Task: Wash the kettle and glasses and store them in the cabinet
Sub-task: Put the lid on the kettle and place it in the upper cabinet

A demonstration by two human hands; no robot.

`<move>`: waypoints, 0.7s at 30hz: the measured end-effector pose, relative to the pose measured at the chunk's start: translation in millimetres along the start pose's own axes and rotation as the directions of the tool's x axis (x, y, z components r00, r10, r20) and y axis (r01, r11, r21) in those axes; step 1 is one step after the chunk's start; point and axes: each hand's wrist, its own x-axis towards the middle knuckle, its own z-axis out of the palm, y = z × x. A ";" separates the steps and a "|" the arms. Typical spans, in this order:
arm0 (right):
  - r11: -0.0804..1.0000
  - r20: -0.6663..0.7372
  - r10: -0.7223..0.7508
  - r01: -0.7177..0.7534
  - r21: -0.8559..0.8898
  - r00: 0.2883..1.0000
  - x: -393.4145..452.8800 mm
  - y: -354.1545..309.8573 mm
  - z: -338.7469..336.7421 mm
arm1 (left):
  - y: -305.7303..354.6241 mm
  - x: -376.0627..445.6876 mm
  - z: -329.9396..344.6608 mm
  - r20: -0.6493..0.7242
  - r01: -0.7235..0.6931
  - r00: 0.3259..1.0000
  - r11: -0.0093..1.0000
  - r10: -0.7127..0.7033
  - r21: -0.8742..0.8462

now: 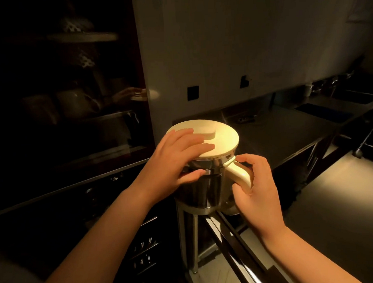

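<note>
A dim kitchen was seen from above, lit by a warm glow on a kettle [205,172] held up in the middle of the view, in front of the near left corner of a dark worktop [276,136]. The kettle had a shiny metal body, a round cream lid [219,138] and a cream handle [238,174] pointing right. The left hand [177,160] lay on the lid's left side, its fingers straight and spread flat across the top, while the thumb reached down and pressed against the metal body just under the lid's rim. The right hand [255,189] was at the handle, fingers curled over its outer side and the thumb tucked beneath, pinching the handle between them. Whether the kettle's base touched anything could not be told; a metal frame [195,236] with thin legs stood just below it. To the left stood a dark cabinet [74,103] with a glass front, where faint shapes of crockery sat on shelves and a dim reflection of a hand and the lid showed. Behind the kettle rose a pale wall [241,44] with two small dark square sockets [193,92]. The worktop ran away to the far right, where a sink [353,97] and some metal items near it were too dark to make out.
</note>
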 end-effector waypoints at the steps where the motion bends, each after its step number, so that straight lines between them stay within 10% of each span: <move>1: 1.000 0.034 -0.013 0.013 -0.009 0.999 -1.7 -4.5 -1.4 | 0.5 -4.1 0.1 -0.015 0.024 1.000 1.000 -0.024 -0.009; 10: 0.950 0.269 0.195 -0.250 0.188 0.943 -10.9 -35.6 -12.6 | 79.5 -43.5 30.6 -0.144 0.425 0.885 0.894 -0.443 -0.141; 21: 0.888 0.318 0.343 -0.415 0.196 0.884 -4.7 -41.9 -6.1 | 117.9 -57.7 70.5 -0.046 0.495 0.850 0.824 -0.525 -0.276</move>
